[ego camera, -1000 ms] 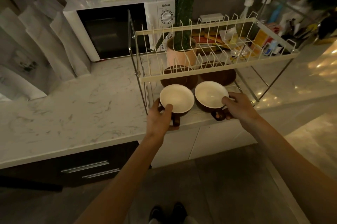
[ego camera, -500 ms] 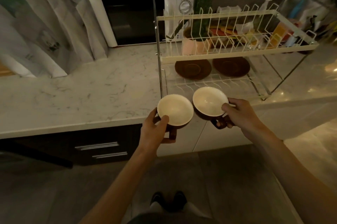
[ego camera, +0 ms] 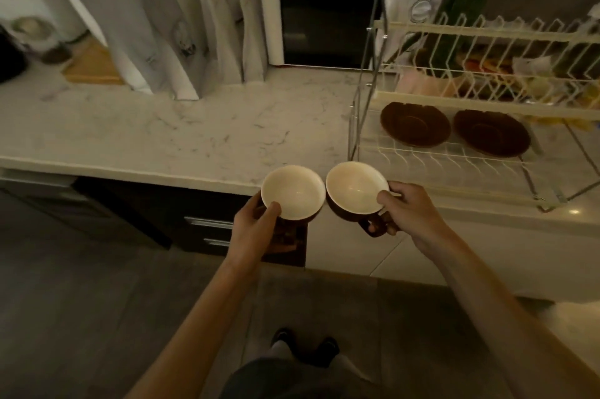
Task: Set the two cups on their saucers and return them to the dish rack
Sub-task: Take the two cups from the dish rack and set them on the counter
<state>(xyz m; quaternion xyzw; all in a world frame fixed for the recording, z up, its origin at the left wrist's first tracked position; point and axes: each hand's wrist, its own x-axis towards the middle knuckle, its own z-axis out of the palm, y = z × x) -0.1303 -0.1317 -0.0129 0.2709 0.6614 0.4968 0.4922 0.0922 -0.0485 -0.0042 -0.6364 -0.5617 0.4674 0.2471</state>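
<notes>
Home kitchen. White marble-pattern worktop point(ego camera: 194, 132) over dark drawer cabinets point(ego camera: 201, 229); white microwave oven point(ego camera: 341, 15) at worktop's back edge; cream two-tier wire dish rack point(ego camera: 480, 100) near right end, two brown round saucers point(ego camera: 415, 124) on lower tier.

The microwave point(ego camera: 354, 18) carries a blurred brand word, apparently "Galanz", on its white control panel just above the dial. Nothing else is legible.

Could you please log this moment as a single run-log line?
left hand grips left cup | right hand grips right cup | saucers bare on dish rack lower shelf
</notes>
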